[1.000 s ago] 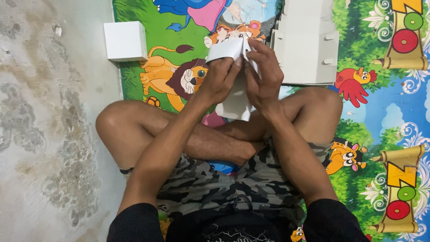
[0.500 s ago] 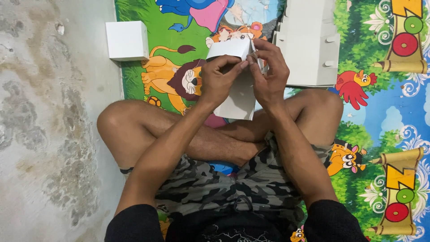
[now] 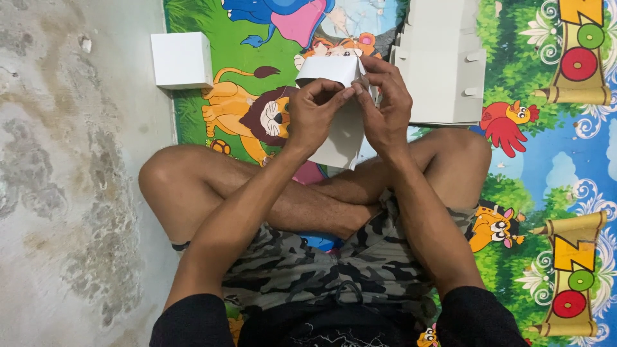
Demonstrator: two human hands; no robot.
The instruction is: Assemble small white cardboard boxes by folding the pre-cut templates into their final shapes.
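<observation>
I sit cross-legged on a colourful cartoon animal mat (image 3: 553, 167). Both hands hold one partly folded white cardboard box (image 3: 340, 138) above my knees. My left hand (image 3: 313, 110) grips its left side, thumb and fingers pinching the top flap. My right hand (image 3: 387, 106) grips the right side, fingers curled over the top edge. The box's upper end stands open and its lower part hangs between my wrists.
A finished white cube box (image 3: 181, 60) rests at the mat's left edge, by the bare concrete floor (image 3: 71, 180). A stack of flat white box blanks (image 3: 443, 71) lies on the mat just beyond my right hand.
The box has been turned and pushed into shape between my hands; its top flap now stands up more squarely. My hands stay in nearly the same place.
</observation>
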